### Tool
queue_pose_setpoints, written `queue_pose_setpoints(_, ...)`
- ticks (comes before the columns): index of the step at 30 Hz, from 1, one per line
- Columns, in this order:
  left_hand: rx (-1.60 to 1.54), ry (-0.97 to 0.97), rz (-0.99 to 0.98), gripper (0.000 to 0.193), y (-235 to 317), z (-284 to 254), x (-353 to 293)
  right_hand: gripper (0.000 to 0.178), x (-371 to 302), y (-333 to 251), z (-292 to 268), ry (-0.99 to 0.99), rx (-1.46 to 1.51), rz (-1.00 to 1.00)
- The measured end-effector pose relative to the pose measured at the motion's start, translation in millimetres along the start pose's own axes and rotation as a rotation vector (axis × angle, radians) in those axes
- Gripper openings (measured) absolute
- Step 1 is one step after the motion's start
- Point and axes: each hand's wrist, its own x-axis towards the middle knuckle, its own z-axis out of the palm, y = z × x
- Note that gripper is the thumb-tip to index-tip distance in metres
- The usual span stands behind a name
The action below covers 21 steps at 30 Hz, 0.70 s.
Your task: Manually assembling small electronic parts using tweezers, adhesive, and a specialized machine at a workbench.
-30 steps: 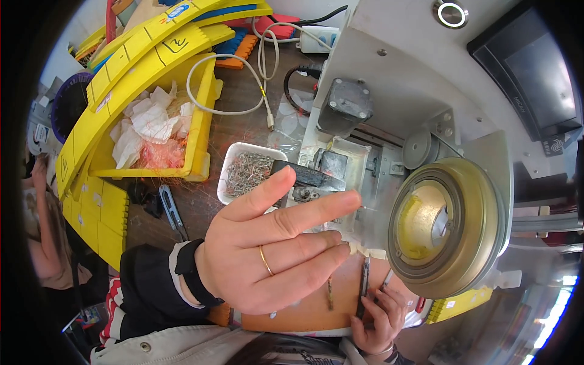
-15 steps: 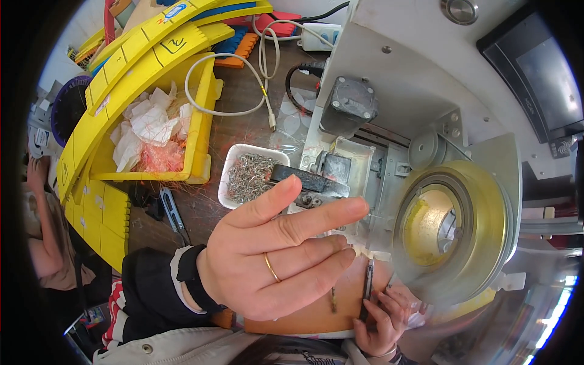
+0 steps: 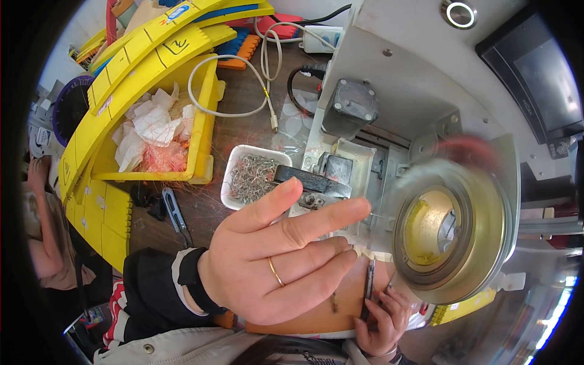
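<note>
My left hand (image 3: pixel 280 261), with a gold ring, is stretched across the middle with its fingers apart. Its index fingertip is beside the metal parts of a winding-type machine (image 3: pixel 413 67), and nothing shows between the fingers. Right of the fingertips is a large gold-coloured ring-shaped wheel (image 3: pixel 486 243), with a translucent blur over its upper left. Lower down, my right hand (image 3: pixel 389 319) rests with bent, spread fingers at an orange-brown board (image 3: pixel 292 322). A slim dark tool (image 3: pixel 369 283) lies by its index finger and thumb; I cannot see it gripped. A white tray (image 3: pixel 228 193) of small metal hooks or rings stands behind my left hand.
A yellow bin (image 3: pixel 205 140) holds crumpled paper and red thread. Curved yellow boards (image 3: pixel 91 128) lean over it. A box cutter (image 3: pixel 174 210), a white cable (image 3: pixel 234 114) and a black motor (image 3: pixel 350 106) are near. A screen (image 3: pixel 541 79) hangs at the right. Another person's arm (image 3: pixel 52 243) shows at far left.
The round button at the top is now lit. A red blur has appeared above the gold wheel, and the blur around the wheel has shifted to its upper left. My hands have barely moved.
</note>
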Motion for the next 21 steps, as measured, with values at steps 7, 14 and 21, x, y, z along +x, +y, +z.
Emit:
queue_pose_setpoints(7, 0.013, -0.027, -0.003, 0.018, 3, -3, -1, 0.035, -6, 2, -1, -0.049, -0.008, 0.02)
queue_pose_setpoints(14, 0.032, -0.039, 0.016, 0.018, 3, -3, -3, 0.033, -4, -3, -4, 0.01, 0.033, -0.008)
queue_pose_setpoints(21, -0.08, 0.024, -0.027, 0.021, -3, 7, 3, 0.032, 3, -1, -3, 0.203, 0.079, -0.075)
